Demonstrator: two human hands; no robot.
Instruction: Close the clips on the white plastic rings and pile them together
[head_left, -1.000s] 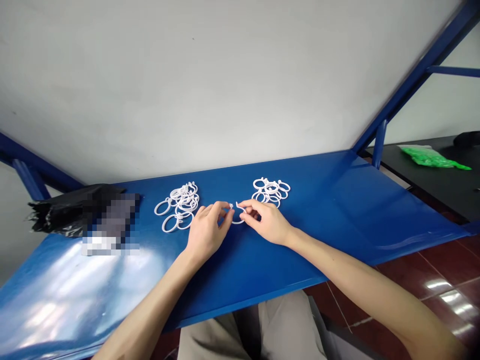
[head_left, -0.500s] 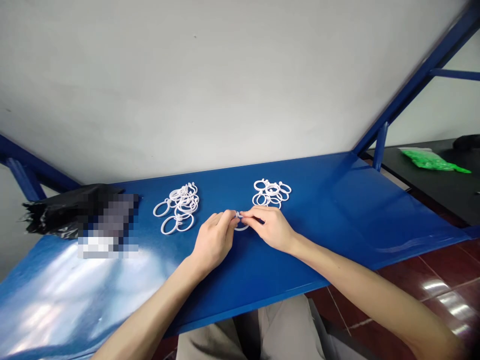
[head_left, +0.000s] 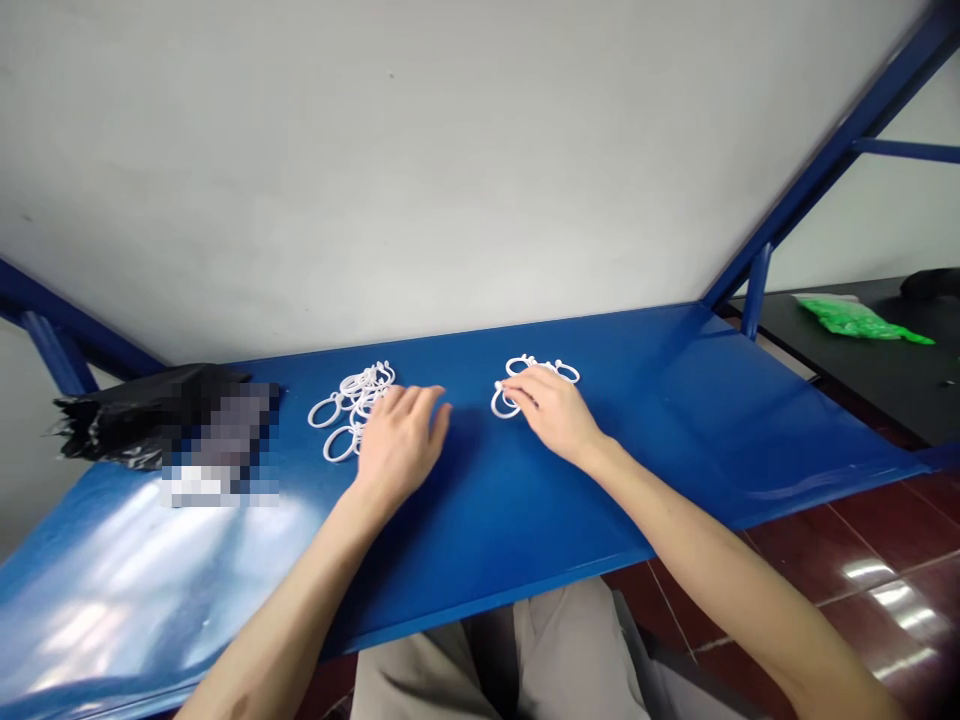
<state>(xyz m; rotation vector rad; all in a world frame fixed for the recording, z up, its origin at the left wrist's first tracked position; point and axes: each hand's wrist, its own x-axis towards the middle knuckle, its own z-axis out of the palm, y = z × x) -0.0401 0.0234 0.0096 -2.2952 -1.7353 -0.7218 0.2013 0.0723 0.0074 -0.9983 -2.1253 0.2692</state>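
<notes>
A ring [head_left: 504, 417] is pinched by the right hand [head_left: 553, 410] beside the right pile [head_left: 529, 360] on the table [head_left: 480, 540]; the left pile [head_left: 367, 379] is partly covered by the left hand [head_left: 399, 438], thumb and fingers parted.

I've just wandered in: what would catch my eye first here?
Probably the white rings against the bright blue table: one pile lies left of centre, partly hidden by the left hand, another pile behind the right hand, whose fingertips pinch a single ring. Next, perhaps, the vivid green bundle on the black surface at far right.
</notes>
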